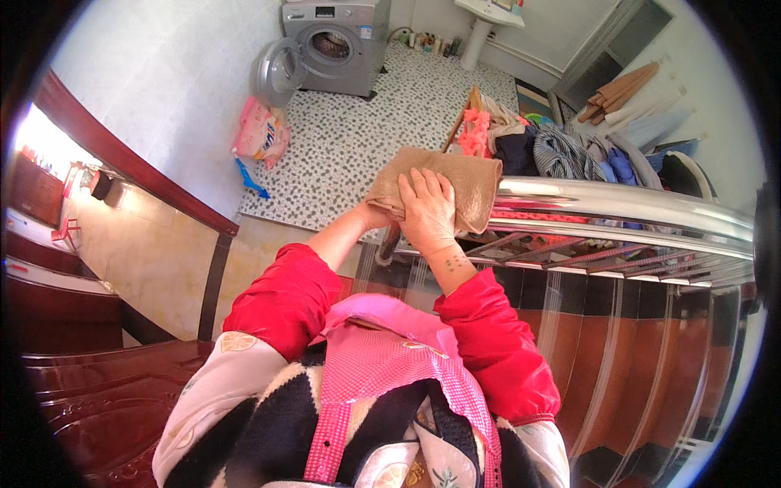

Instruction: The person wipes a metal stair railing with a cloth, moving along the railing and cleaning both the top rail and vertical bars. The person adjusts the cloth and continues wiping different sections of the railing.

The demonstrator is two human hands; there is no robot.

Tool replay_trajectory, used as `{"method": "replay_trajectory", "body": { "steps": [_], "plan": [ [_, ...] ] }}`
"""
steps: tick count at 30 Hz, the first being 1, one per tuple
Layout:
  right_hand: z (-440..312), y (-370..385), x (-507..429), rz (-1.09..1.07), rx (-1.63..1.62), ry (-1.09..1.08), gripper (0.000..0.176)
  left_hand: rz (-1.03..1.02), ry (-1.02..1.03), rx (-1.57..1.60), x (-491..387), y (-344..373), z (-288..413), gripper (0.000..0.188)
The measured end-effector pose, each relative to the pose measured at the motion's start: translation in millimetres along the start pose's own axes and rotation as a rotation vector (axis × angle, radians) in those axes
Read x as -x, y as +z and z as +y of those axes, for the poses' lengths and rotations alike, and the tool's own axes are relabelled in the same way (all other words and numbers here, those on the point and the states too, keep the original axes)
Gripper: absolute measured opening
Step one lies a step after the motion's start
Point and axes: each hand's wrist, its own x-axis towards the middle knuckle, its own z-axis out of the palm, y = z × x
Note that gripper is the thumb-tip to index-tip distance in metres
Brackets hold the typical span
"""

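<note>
A folded brown towel (473,183) is held in front of me, near the end of a shiny metal railing (610,190). My left hand (373,213) supports it from beneath at the near left corner, and its fingers are hidden under the cloth. On top lies my right hand (429,210), palm down with fingers slightly spread, pressing the towel against the hand below. Both forearms wear red sleeve covers. The towel overlaps the railing's left end; whether it touches the metal I cannot tell.
A washing machine (335,55) stands at the back with its round door (280,72) swung open. A pink detergent bag (262,134) sits by the left wall. Beyond the railing is a heap of clothes (567,152). Stairs (604,366) descend at right; a pedestal sink (479,43) is behind.
</note>
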Motion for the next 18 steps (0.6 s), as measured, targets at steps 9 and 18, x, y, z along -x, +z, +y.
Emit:
{"method": "replay_trajectory", "body": {
  "steps": [9, 18],
  "plan": [
    [66, -96, 32, -0.040, 0.194, 0.093, 0.062, -0.028, -0.689, 0.502, -3, -10, 10, 0.096],
    [227, -261, 56, 0.265, 0.716, 0.276, 0.046, -0.202, -0.552, 0.023, -28, -39, 26, 0.090]
  ]
}}
